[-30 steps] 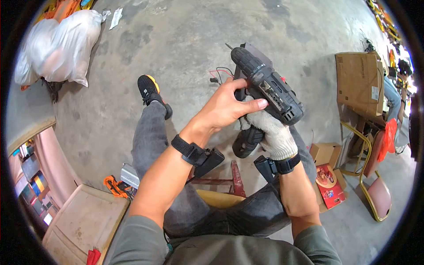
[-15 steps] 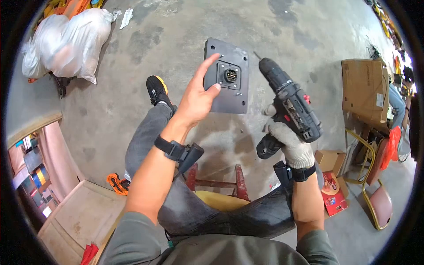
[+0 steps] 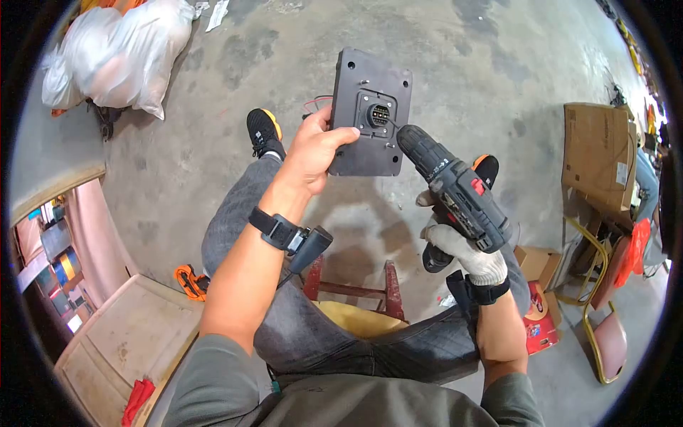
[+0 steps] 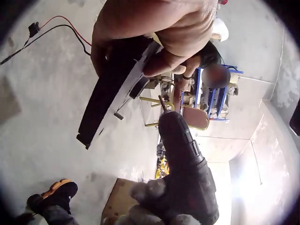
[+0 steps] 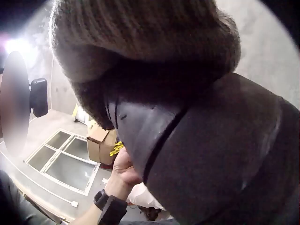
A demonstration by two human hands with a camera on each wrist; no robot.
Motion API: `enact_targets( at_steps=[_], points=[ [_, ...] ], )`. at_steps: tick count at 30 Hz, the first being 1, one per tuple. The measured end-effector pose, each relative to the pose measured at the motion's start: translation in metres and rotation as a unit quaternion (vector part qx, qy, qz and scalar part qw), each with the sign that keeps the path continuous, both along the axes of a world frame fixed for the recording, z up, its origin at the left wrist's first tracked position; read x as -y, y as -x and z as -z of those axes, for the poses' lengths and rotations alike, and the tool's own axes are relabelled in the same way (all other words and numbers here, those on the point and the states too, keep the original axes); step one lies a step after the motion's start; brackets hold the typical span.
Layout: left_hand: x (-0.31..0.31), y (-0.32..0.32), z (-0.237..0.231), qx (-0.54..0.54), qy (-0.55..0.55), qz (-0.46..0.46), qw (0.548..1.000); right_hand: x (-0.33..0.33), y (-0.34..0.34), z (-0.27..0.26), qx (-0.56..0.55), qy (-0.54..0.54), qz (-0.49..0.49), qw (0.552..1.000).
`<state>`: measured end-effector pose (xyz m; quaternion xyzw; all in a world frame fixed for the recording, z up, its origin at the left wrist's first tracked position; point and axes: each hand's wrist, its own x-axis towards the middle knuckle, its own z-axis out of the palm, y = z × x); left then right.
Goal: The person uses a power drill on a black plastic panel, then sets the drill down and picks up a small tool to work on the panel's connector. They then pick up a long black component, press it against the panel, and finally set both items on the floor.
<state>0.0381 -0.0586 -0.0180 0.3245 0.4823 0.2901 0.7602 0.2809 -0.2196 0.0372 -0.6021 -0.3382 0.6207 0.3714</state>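
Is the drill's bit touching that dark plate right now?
Apart. The left wrist view shows it: background is visible between the tip of the drill bit and the dark plate.

- I count one power drill [image 3: 459,191].
- One dark plate [image 3: 388,87], with four corner holes [image 3: 406,83] and two short studs [image 3: 390,146] visible to me.
- One round connector [image 3: 379,115].
- Two hands: one left hand [image 3: 307,151], one right hand [image 3: 462,252].
- Two black wrist straps [image 3: 274,229].
- Two shoes [image 3: 263,132].
- From my left-wrist view, two wires [image 4: 60,17]: one red, one black.
- I make out at least two cardboard boxes [image 3: 596,153].
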Motion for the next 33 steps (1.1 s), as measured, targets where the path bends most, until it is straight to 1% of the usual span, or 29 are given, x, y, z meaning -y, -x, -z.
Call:
enact_targets(
  at_steps=[1,4,6,10,13,15,19,21,24,28,31,33],
  points=[
    [0.001,0.0,0.001,0.024,0.007,-0.013,1.0,-0.001,0.002,-0.001,0.001,0.0,0.001,1.0],
    [0.001,0.001,0.005,0.044,0.001,-0.02,0.999,-0.004,0.007,-0.004,-0.017,0.015,0.024,0.999],
    [0.001,0.0,0.004,0.043,-0.007,-0.022,0.999,-0.003,0.008,-0.001,0.0,0.041,0.038,0.998],
    [0.001,-0.002,0.004,0.03,-0.015,-0.022,0.999,-0.004,0.007,0.001,0.028,0.043,0.034,0.998],
    [0.001,-0.001,0.006,0.037,-0.015,-0.02,0.999,-0.006,0.008,-0.001,0.002,0.044,0.059,0.997],
    [0.001,-0.001,0.006,0.038,-0.018,-0.02,0.999,-0.014,0.013,-0.007,-0.042,0.029,0.086,0.995],
    [0.002,-0.002,0.009,0.041,-0.015,-0.026,0.999,-0.014,0.01,-0.004,-0.044,0.033,0.081,0.995],
    [0.002,-0.003,0.01,0.033,-0.018,-0.023,0.999,-0.011,0.008,-0.001,-0.09,0.044,0.084,0.991],
    [0.002,-0.003,0.009,0.022,-0.02,-0.015,0.999,-0.011,0.012,0.003,-0.082,0.07,0.105,0.989],
    [0.002,-0.005,0.011,0.012,-0.025,-0.016,0.999,-0.002,0.01,0.015,-0.061,0.059,0.111,0.99],
    [0.003,-0.005,0.01,0.01,-0.019,-0.014,1.0,-0.004,0.013,0.011,-0.073,0.052,0.125,0.988],
    [0.003,-0.007,0.009,0.014,-0.012,-0.012,1.0,-0.009,0.014,0.0,-0.081,0.068,0.116,0.988]
  ],
)
